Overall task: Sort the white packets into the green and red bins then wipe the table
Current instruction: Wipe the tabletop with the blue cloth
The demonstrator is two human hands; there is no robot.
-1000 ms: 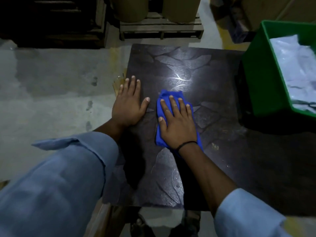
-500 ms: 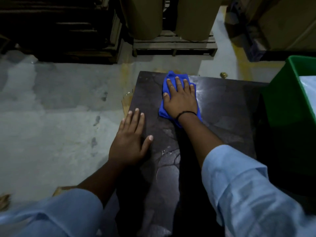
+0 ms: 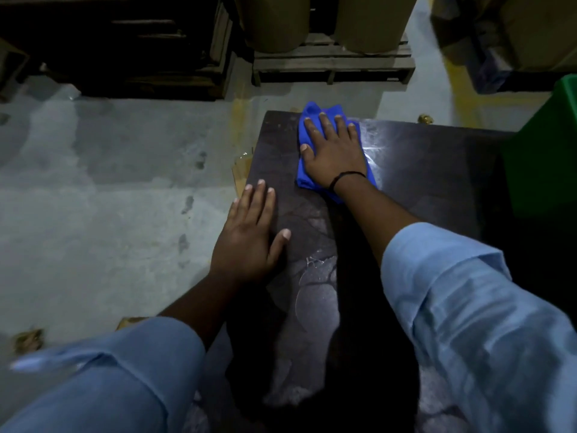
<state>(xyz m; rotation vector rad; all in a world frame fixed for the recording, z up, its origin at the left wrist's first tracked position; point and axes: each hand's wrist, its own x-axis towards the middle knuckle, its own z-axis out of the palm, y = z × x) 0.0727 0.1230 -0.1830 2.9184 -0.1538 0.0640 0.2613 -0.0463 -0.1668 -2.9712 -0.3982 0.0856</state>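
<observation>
The blue cloth (image 3: 304, 178) sits at the far left corner of the dark table (image 3: 421, 170), bunched right up to the far rim. The right hand (image 3: 334, 151) presses flat on it, fingers straight and slightly spread. The left hand (image 3: 249, 235) braces flat by the left edge, fingers together, thumb out. The green bin (image 3: 543, 170) shows at the right and no packets are in sight, so this looks like the wiping step. The next move probably needs a firm sweep across toward the bin.
</observation>
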